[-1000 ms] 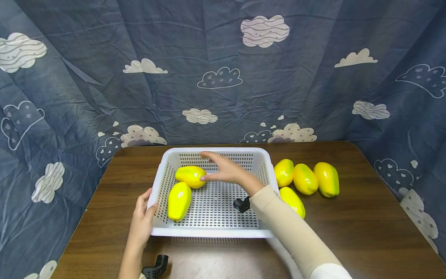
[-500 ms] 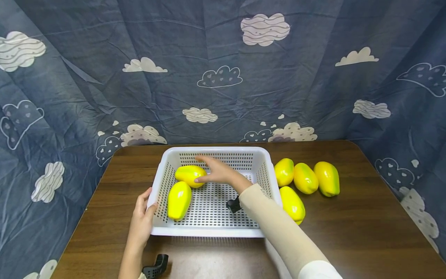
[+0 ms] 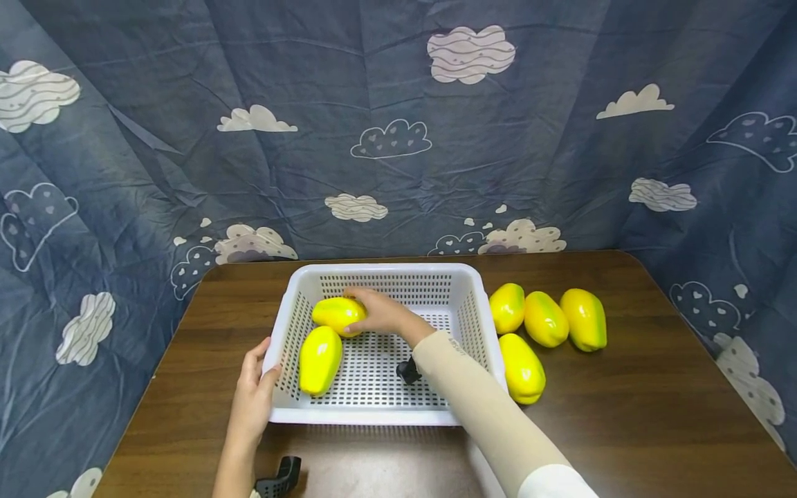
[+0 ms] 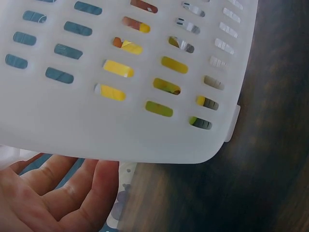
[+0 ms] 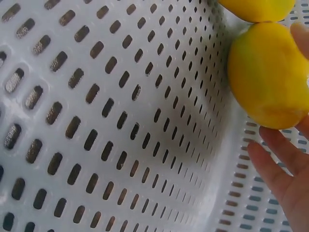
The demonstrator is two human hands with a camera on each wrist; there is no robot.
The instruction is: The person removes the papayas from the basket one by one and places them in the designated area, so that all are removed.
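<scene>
A white plastic basket [image 3: 398,416] with slotted walls stands on the table. My left hand [image 3: 252,394] holds its left rim, thumb on the rim and fingers against the outer wall; the left wrist view shows those fingers [image 4: 87,186] beside the wall. Inside lie two yellow papayas with greenish tinges: one at the back left [image 3: 334,313], another in front of it [image 3: 320,361]. My right hand [image 3: 382,312] reaches into the basket and grips the right end of the back papaya, thumb in front and fingers behind. In the right wrist view, fingers [image 5: 280,164] touch this papaya [image 5: 265,77].
Several more papayas lie right of the basket on the brown wooden table [image 3: 654,401], the nearest one [image 3: 522,369] close against the basket wall. A dark blue cloth [image 3: 398,173] with cloud prints hangs behind. Black wrist camera mounts [image 3: 280,477] sit at both wrists.
My right hand has moved left and slightly down, closing its thumb and fingers around the end of the back papaya. The left hand and the basket have stayed put.
</scene>
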